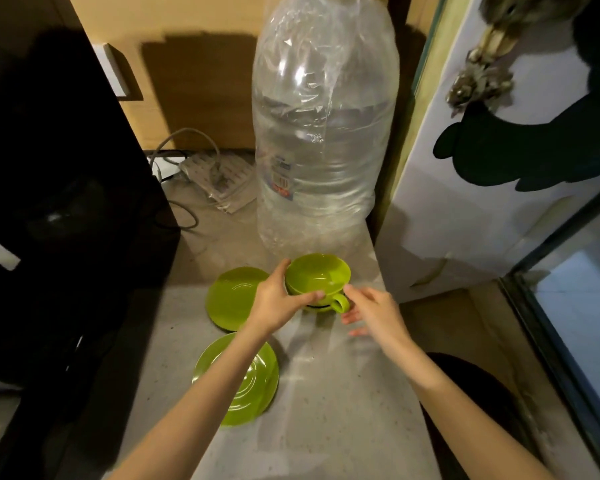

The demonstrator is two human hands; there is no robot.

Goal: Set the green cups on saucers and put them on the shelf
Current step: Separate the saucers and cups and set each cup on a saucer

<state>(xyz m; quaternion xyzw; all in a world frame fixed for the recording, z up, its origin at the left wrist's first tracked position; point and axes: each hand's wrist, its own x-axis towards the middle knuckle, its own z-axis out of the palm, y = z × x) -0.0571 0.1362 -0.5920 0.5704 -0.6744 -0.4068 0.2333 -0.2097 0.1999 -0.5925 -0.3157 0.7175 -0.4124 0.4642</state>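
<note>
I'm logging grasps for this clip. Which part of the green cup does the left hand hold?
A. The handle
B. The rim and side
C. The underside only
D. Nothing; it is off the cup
B: the left hand wraps the green cup at its rim and side, while the handle points toward the right hand.

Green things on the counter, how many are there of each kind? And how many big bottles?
Green cups: at least 1, held by the left hand; it seems to sit on something green, unclear what.
Green saucers: 2, far and near.
Big clear water bottles: 1.
Total: 4.
</note>
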